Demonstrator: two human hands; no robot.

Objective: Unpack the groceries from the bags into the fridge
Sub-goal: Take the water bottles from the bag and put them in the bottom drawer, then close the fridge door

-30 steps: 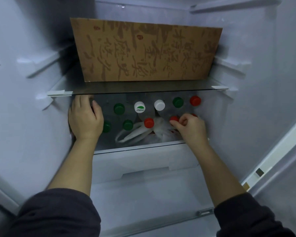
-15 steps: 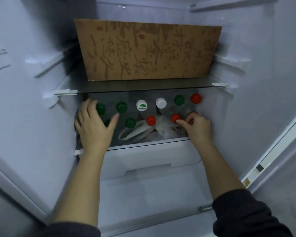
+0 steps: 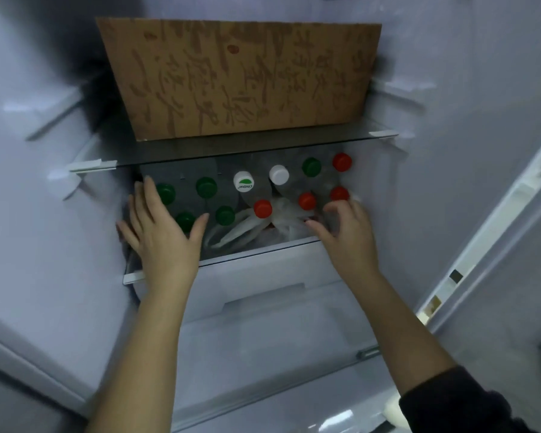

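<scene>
Head view: bottles (image 3: pixel 279 175) stand upright in two rows low in the fridge (image 3: pixel 44 245), caps up, packed tight to fit under the glass shelf (image 3: pixel 231 148). A box (image 3: pixel 241 79) sits on that shelf. The white bag (image 3: pixel 281 214) lies among the front bottles and probably isn't emptied yet. Wide-open left hand (image 3: pixel 163 232) is spread over the green caps (image 3: pixel 206 186), likely steadying the row. Loosely bent right hand (image 3: pixel 347 232) is just beside a red cap (image 3: pixel 339 193), gripping nothing visible.

Cardboard box (image 3: pixel 238 76): brown, printed with darker brown script. Green caps (image 3: pixel 206 186): five; red caps (image 3: pixel 262 208): four; white caps (image 3: pixel 279 174): two, one bearing a green logo. Plastic bag (image 3: pixel 231 233): white. Fridge wall (image 3: pixel 44 220): pale bluish white
</scene>
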